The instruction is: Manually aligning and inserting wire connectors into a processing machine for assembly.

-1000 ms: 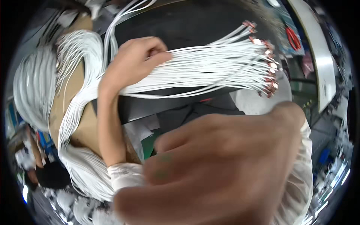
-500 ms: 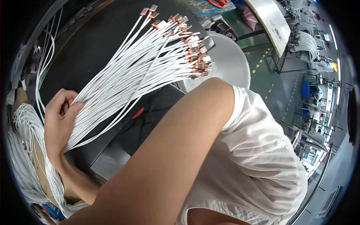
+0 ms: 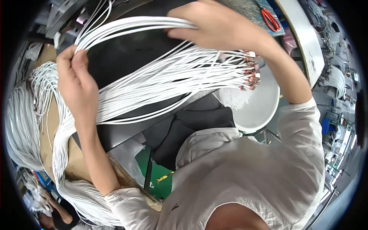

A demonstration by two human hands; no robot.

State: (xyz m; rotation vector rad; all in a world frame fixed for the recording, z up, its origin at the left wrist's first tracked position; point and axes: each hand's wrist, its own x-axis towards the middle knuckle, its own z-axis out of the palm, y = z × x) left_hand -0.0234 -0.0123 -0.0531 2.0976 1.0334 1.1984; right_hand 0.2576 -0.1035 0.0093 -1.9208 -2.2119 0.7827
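Note:
A thick spread of white cables (image 3: pixel 161 88) lies across the black work surface (image 3: pixel 115 63). Their small metal plugs with orange-red parts (image 3: pixel 251 73) are bunched at the right end. My left hand (image 3: pixel 78 86) is closed, thumb up, round a smaller bunch of white cables (image 3: pixel 134 25) that arches above the others. At the far side my right hand (image 3: pixel 214 28) grips the same raised bunch, its fingers wrapped round and partly blurred. The cable ends past my right hand are hidden.
Right of the surface stands a round white tub (image 3: pixel 268 107) with small white bits inside. Red-handled scissors (image 3: pixel 270 20) lie at the far right. Coiled white cables (image 3: pixel 21 126) hang over brown cardboard (image 3: pixel 46 130) on the left. Another person's arm (image 3: pixel 59 207) shows at lower left.
My right arm has swung from the lower left, across my body, to the far right, drawing out a bunch of cables. My left hand has risen and grips that bunch.

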